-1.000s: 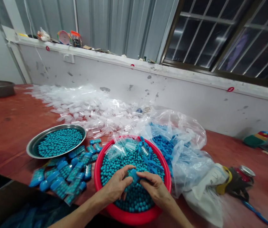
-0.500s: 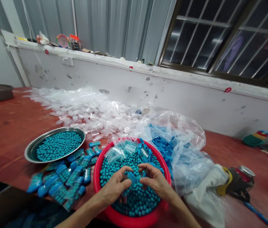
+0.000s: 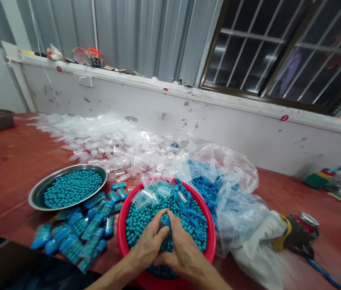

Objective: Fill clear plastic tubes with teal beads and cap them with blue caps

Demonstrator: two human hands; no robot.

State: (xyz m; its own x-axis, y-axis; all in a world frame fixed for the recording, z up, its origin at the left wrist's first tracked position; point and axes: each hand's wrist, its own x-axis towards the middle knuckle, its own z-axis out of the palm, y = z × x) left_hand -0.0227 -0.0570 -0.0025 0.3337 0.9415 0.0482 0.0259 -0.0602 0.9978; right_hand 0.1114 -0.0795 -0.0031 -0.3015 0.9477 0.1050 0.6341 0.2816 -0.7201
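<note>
A red basin (image 3: 122, 220) full of small teal beads (image 3: 140, 221) sits at the near table edge. Both my hands are inside it, pressed together. My left hand (image 3: 150, 243) is closed round a small tube with a blue cap (image 3: 165, 222). My right hand (image 3: 181, 251) is closed against the same tube from the right, fingers touching the left hand's. Empty clear tubes (image 3: 150, 195) and loose blue caps (image 3: 192, 209) lie at the basin's far side.
A steel dish (image 3: 37, 193) of teal beads stands left. Filled capped tubes (image 3: 76, 233) lie between dish and basin. A heap of clear tubes (image 3: 107, 141) spreads behind. A plastic bag of blue caps (image 3: 219, 189) lies right, with a can (image 3: 308, 223) further right.
My hands have come together over the beads and pushed down; the right hand now covers most of the tube. The view has drifted slightly right and down.
</note>
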